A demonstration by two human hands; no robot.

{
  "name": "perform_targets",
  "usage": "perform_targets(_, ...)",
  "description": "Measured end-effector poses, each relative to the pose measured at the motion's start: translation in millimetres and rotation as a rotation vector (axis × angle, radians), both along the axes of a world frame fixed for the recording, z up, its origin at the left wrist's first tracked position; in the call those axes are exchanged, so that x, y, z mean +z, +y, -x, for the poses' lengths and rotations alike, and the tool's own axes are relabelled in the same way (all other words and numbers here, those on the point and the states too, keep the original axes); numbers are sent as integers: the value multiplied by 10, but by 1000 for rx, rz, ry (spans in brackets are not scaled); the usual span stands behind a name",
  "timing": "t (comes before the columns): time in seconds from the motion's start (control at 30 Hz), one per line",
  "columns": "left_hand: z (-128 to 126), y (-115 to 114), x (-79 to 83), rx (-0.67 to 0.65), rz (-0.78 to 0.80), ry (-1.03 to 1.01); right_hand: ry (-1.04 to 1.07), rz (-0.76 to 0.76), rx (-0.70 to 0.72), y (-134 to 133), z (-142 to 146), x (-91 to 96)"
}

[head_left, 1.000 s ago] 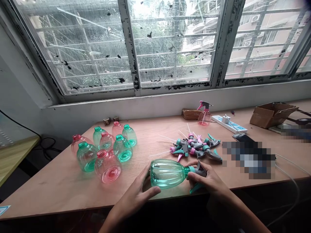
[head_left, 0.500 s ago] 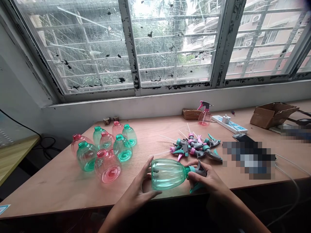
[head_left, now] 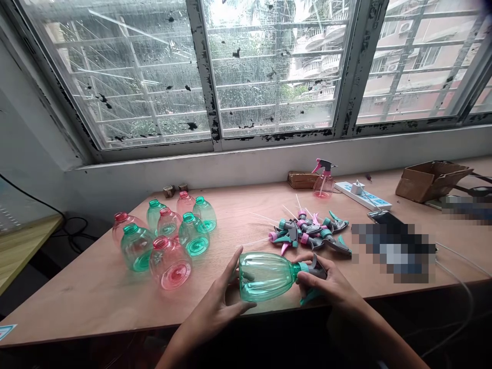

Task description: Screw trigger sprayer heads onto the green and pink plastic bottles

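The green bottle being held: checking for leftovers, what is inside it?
The green bottle looks empty through its clear wall, no liquid. The right hand and spray head cover its neck, so any tube is hidden.

Looks like a small home workshop: plywood counter point(head_left: 96, 292) under a grimy barred window point(head_left: 274, 66), batches of empty spray bottles point(head_left: 165, 241) and loose trigger heads point(head_left: 311, 233) piled up.

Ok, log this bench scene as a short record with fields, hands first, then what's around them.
Left hand: cups base of green bottle, lying sideways at the table edge
Right hand: grips trigger spray head at that bottle's neck
Left side: empty bottles, green and pink, clustered
Behind hands: pile of loose spray heads
Near wall: pink spray bottle, upright, head fitted
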State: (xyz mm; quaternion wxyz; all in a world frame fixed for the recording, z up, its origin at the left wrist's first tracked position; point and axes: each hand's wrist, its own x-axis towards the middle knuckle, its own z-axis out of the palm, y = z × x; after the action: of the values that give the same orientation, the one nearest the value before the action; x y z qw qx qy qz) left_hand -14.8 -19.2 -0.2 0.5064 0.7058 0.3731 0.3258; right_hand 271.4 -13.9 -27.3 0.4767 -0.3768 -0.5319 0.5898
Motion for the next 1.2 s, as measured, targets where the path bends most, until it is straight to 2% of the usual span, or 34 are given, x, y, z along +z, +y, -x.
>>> perform_targets(0.23,-3,-30,46,84,-29,90,-5,-28,1,-6,-1,-8)
perform_targets(0.37,7,-21,14,77,-88,90,1,-23,-14,-5,-3,-5)
perform_targets(0.7,-2,-15,-8,15,106,-39,-10,-41,1,1,-3,16)
perform_targets(0.87,-3,-18,-14,29,18,9,11,-27,5,3,-5,3)
perform_targets(0.97,-12,-32,15,5,15,39,8,-29,12,0,-10,-8)
perform_targets(1.1,-1,-38,36,54,14,76,-11,-27,7,-4,-13,-7)
perform_targets(1.2,20,-23,17,42,15,97,3,-19,4,-1,-8,-6)
